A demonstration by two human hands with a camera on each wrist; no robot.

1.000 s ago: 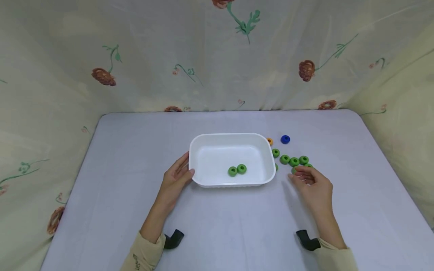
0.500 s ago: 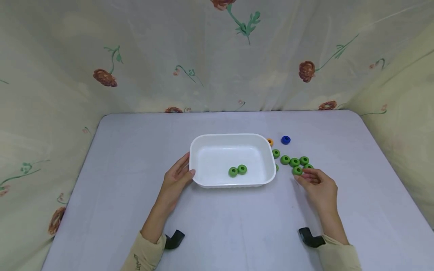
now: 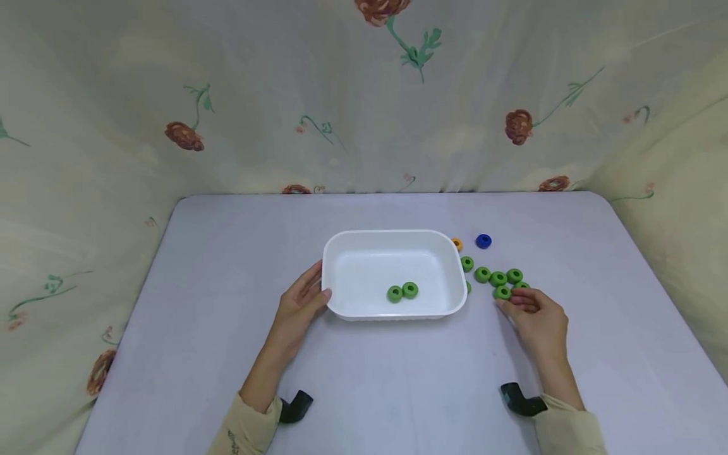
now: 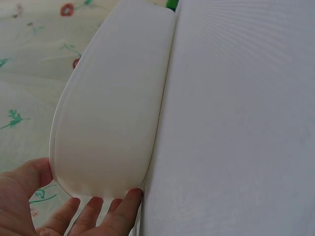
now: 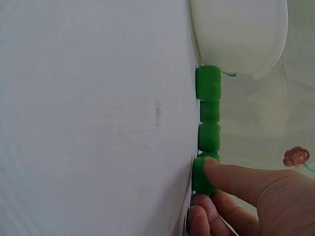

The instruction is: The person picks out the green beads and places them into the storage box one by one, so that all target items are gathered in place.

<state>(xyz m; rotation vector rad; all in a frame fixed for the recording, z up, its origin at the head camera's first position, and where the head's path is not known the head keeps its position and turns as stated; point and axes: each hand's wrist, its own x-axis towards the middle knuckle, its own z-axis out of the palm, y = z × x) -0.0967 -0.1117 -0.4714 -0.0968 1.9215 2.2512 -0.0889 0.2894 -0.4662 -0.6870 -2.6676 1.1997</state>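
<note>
My left hand [image 3: 296, 314] grips the left end of a white rectangular tray [image 3: 361, 268], thumb at the rim and the other fingers along the end wall in the left wrist view. Two green beads, a left one [image 3: 395, 294] and a right one [image 3: 410, 290], lie side by side on the tray floor. Right of the tray, my right hand [image 3: 538, 323] pinches a green bead [image 5: 200, 178] at the near side of a loose group on the table. Its thumb lies over the bead in the right wrist view, with fingers beneath.
Several more green beads [image 3: 483, 274] lie between the tray and my right hand. Behind them are a blue bead [image 3: 483, 241] and an orange bead [image 3: 457, 244], the latter partly hidden by the tray's edge. A flowered curtain [image 3: 250, 145] hangs behind the white-covered table [image 3: 244, 240].
My right hand has shifted a little to the right and its fingers have come together on the near green bead. The left hand keeps its grip on the tray. The head view has tilted slightly.
</note>
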